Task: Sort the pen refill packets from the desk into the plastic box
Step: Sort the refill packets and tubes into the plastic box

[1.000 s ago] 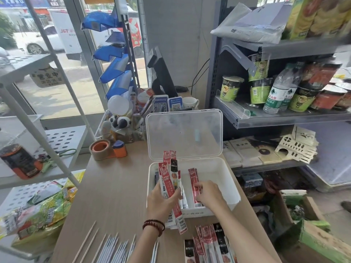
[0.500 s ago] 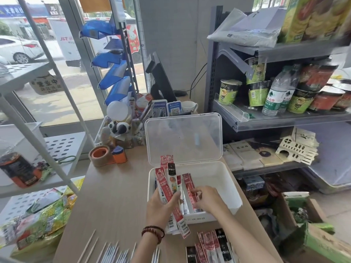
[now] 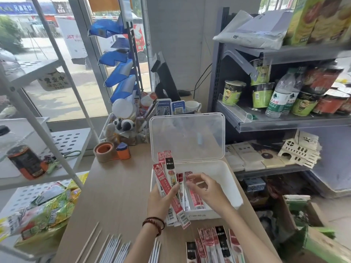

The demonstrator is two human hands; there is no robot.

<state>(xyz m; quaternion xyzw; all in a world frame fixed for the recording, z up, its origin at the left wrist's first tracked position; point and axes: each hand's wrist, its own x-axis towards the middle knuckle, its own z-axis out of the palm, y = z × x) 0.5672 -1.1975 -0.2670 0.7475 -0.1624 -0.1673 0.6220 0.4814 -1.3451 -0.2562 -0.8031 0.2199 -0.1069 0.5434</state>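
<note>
Left hand (image 3: 161, 201) grips a fanned bundle of pen refill packets (image 3: 167, 179) over the near-left corner of the plastic box (image 3: 226, 177), long axes running away from the person, header ends toward the box's raised lid (image 3: 187, 137) and barcode ends toward the wrist (tops lean slightly left). Boxed packets (image 3: 196, 199) lie flat inside, lengthwise front to back, and loose packets (image 3: 214, 243) sit on the desk (image 3: 117, 186) just in front of the box, same heading. Right hand (image 3: 209, 188), down on a packet in the box half a second ago, now hovers above it with fingers relaxed and empty.
</note>
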